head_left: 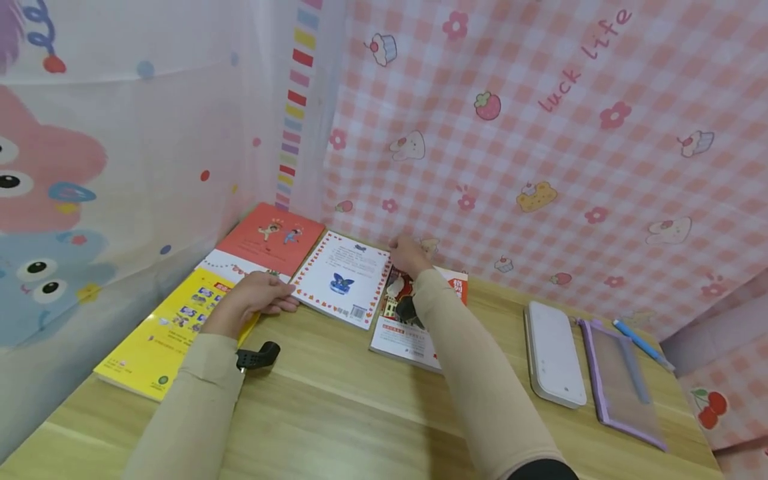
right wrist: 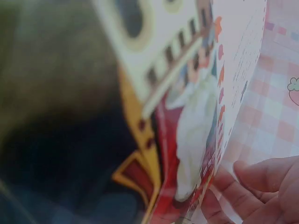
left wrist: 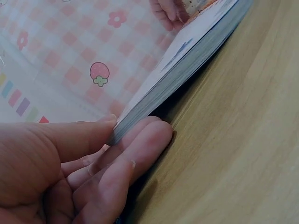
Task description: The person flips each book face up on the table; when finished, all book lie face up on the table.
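Note:
A white book (head_left: 343,279) with a red leaf border lies between the two hands. My left hand (head_left: 255,300) pinches its left edge, thumb above and fingers underneath, as the left wrist view shows. My right hand (head_left: 411,255) is at the book's far right corner; in the right wrist view its fingertips (right wrist: 216,198) are at the edge, while the thumb stands apart from the cover. Beneath my right forearm lies a picture book (head_left: 408,337) with a dark red cover and white lower part, partly hidden by the sleeve.
A red book (head_left: 273,237) and a yellow book (head_left: 162,340) lie at left. Toward the right are a white case (head_left: 555,353), a purple mesh pouch (head_left: 624,387) and a blue pen (head_left: 642,343). Patterned curtains (head_left: 540,133) border the wooden table (head_left: 336,413).

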Available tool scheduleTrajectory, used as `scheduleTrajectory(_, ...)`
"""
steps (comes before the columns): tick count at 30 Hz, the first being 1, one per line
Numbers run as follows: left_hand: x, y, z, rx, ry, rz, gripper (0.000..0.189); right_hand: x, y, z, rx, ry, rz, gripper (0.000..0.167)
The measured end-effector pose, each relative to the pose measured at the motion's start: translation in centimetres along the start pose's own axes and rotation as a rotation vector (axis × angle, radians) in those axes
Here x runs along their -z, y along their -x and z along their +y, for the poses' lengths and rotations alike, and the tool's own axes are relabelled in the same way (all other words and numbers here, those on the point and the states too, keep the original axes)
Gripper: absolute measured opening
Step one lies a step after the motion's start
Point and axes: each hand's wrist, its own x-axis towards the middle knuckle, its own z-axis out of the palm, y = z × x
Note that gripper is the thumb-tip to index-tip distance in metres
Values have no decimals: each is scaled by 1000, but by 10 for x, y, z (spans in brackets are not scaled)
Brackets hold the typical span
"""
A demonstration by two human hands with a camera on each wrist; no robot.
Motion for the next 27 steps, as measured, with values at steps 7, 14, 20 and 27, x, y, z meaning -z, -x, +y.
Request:
scheduleTrajectory(7,1,1,-2,0,11,-2,31,-5,-1,-6,26,53,61,31)
scheduleTrajectory(14,0,1,-3,-14,20,3,32,-8,0,-13,56,146,64,23)
scheduleTrajectory(20,3,3,0,-8,25,6,32,-3,4,-18,25,45,38,31)
scheduleTrajectory(27,2,1,0,-2,45,3,33,2,10,-23,-43,86,-48,30)
